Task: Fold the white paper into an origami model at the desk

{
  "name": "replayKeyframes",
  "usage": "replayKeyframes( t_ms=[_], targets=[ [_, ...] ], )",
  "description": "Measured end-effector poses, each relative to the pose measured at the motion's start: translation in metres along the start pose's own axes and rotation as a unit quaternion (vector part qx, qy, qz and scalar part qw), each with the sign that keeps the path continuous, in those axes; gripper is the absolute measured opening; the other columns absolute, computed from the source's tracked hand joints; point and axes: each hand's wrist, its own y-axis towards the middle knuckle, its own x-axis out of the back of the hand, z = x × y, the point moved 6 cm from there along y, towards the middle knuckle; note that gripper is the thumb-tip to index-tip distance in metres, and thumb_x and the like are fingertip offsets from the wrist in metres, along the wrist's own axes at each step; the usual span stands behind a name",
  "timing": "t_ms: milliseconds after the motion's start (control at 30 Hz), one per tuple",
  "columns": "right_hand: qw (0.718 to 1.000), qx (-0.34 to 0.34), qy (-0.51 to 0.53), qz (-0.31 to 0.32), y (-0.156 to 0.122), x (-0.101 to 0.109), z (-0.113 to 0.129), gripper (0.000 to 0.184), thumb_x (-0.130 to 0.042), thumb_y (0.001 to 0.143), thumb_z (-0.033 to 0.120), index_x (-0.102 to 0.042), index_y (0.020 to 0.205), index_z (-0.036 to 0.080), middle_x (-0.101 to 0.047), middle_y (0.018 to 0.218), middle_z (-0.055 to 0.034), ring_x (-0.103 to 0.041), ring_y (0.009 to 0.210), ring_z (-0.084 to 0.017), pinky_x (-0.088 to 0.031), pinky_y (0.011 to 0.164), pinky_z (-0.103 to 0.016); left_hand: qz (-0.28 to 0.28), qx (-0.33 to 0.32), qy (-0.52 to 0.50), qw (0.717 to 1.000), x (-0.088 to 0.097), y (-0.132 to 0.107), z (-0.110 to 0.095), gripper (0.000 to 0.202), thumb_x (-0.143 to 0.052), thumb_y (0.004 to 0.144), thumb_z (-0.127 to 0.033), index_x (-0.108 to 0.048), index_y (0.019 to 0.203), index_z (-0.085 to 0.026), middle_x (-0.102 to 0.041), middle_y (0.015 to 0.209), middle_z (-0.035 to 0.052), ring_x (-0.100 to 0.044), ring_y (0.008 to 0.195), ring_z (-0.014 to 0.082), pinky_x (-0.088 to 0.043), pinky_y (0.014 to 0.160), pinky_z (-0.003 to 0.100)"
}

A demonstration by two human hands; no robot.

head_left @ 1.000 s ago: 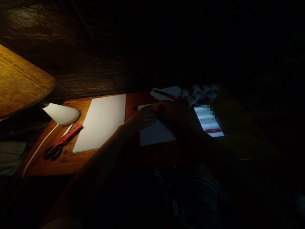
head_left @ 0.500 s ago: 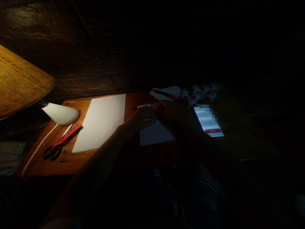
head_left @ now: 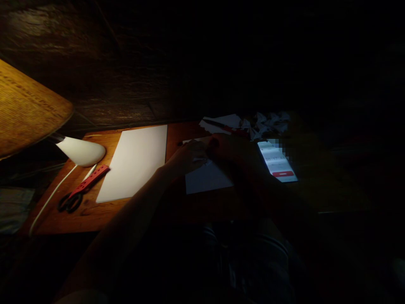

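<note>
Over a white sheet of paper (head_left: pixel 209 179), my two hands meet close together in deep shade. My left hand (head_left: pixel 190 155) is closed, its fingers bent round a small folded piece of paper (head_left: pixel 200 160). Against the other side of that piece sits my right hand (head_left: pixel 225 147), curled and closed on it; most of its fingers are lost in the dark. Just beyond my hands, a tool with a dark blade and red handle (head_left: pixel 226 127) lies on several white paper pieces (head_left: pixel 232 120).
A lamp with a white base (head_left: pixel 84 151) and amber shade (head_left: pixel 28 109) stands left. Scissors in a red sheath (head_left: pixel 90 181) lie beside a blank paper stack (head_left: pixel 136 162). Crumpled or folded papers (head_left: pixel 268 122) sit behind a lit phone (head_left: pixel 275 162) at right.
My hands stay almost in place over the sheet, with only a slight shift of the fingers. The phone's screen reads more clearly now.
</note>
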Motion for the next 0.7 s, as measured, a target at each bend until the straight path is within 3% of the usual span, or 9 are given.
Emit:
replayKeyframes(
  t_ms=[700],
  targets=[
    [0.999, 0.007, -0.016, -0.029, 0.0009, -0.0013, -0.0022, 0.024, -0.066, 0.096, 0.023, -0.078, 0.116, 0.019, -0.082, 0.118, -0.0121, -0.072, 0.095, -0.024, -0.049, 0.079, -0.03, 0.022, 0.042, 0.024, 0.999, 0.0038, -0.0002, -0.0029, 0.017, -0.069, 0.098, -0.031, -0.08, 0.108, -0.026, -0.074, 0.128, 0.0082, -0.064, 0.125, 0.0294, -0.048, 0.109, 0.051]
  ],
)
